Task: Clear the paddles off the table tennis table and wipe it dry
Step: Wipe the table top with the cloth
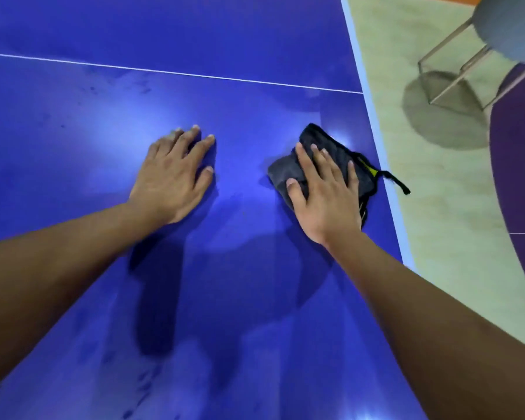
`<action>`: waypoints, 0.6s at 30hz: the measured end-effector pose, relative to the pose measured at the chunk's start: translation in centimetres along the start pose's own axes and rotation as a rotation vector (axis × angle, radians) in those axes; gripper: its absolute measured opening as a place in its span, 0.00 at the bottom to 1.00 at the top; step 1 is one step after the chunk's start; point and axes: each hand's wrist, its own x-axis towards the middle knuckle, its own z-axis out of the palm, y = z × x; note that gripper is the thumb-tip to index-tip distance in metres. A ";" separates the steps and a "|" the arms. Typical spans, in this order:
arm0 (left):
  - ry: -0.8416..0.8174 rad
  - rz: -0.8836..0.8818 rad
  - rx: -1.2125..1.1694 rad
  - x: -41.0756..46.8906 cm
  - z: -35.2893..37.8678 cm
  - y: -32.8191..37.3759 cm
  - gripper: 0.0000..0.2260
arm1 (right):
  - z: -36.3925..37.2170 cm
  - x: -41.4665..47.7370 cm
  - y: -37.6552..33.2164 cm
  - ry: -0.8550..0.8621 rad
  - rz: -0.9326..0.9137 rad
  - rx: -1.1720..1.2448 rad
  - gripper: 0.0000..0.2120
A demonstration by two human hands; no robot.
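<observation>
Blue fills most of the view: one table tennis table (255,40), its top glossy and marked with faint darker smears (140,383) toward the near end. One thin white line (170,72) crosses the surface, and one pale band (373,116) runs along its right edge.

Two bare hands lie on the top, well apart. The left hand (170,174) rests palm down on the bare surface, fingers straight and slightly spread, holding nothing. The right hand (325,195) presses flat on one dark grey cloth (334,144), with its fingers stretched out over the fabric and its thumb lying on the nearer fold rather than curled round it. The cloth is bunched and sits on the table just beside the right edge, on the near side of the white line. One black loop (399,183) from it hangs out past the pale band. One small yellow patch (372,170) shows at the cloth's right side; whether it carries any writing is too small to tell.

Beyond the table lies a beige floor (437,207) with one purple area (519,147). One stool stands there, a metal frame (455,71) under a grey seat (509,25).
</observation>
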 end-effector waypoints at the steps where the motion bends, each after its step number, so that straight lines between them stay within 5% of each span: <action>1: 0.007 -0.007 -0.002 -0.1 0.3 0.0 0.29 | -0.1 2.0 0.3 0.005 0.010 0.000 0.31; 18: 0.045 -0.004 -0.030 0.3 1.1 -0.8 0.25 | -0.3 19.0 1.6 -0.022 0.079 -0.016 0.30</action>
